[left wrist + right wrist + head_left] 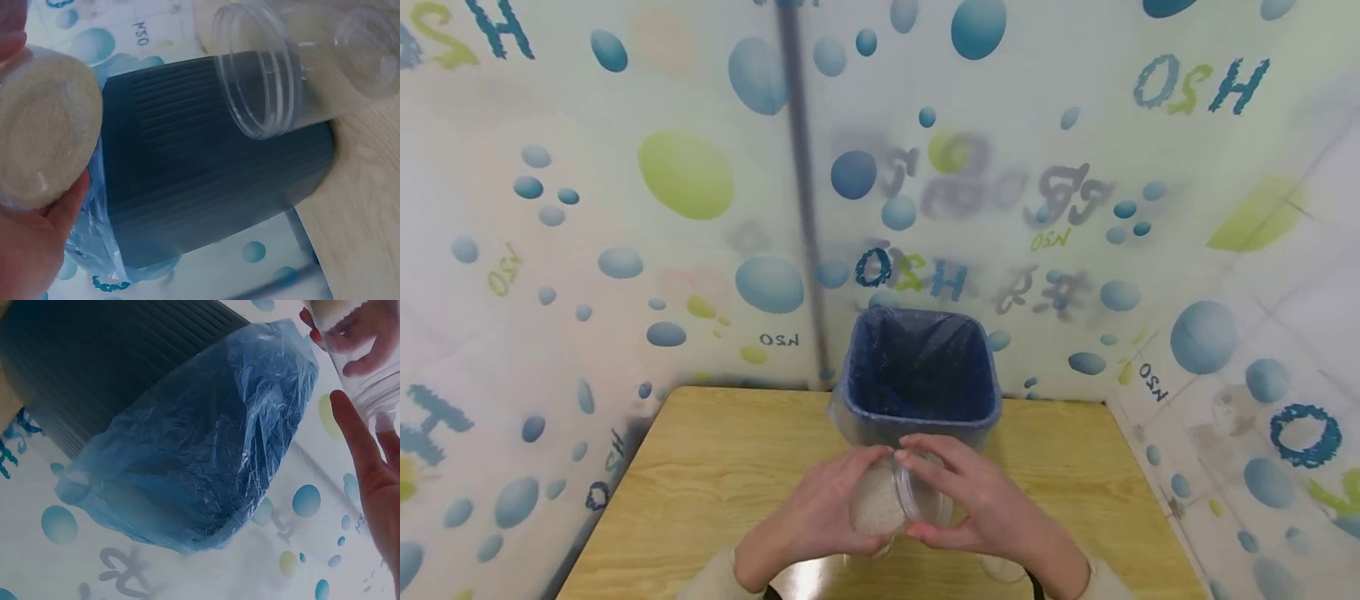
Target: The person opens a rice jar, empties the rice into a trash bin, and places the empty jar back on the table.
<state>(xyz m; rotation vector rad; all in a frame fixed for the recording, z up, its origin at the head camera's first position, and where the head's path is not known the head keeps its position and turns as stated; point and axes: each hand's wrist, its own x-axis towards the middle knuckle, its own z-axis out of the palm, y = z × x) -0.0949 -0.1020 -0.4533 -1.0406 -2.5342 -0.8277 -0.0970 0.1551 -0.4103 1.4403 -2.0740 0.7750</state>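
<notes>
My left hand (816,508) grips a clear screw-neck jar (878,500) with a pale, grainy filling. The jar is tilted in front of the bin, and its filled base (47,128) faces the left wrist camera. My right hand (977,500) spans the jar's ringed, clear end, fingers above and thumb below. In the right wrist view that threaded end (381,384) sits by the fingers (357,434) of my right hand, while left-hand fingers show through the clear wall. A second clear jar (319,69), with an open mouth, stands on the table.
A dark blue bin (917,417) lined with a thin blue bag (206,456) stands at the back of the wooden table (730,467). A patterned wall (887,167) rises behind it. Near my right wrist lies a clear, round outline (1002,569).
</notes>
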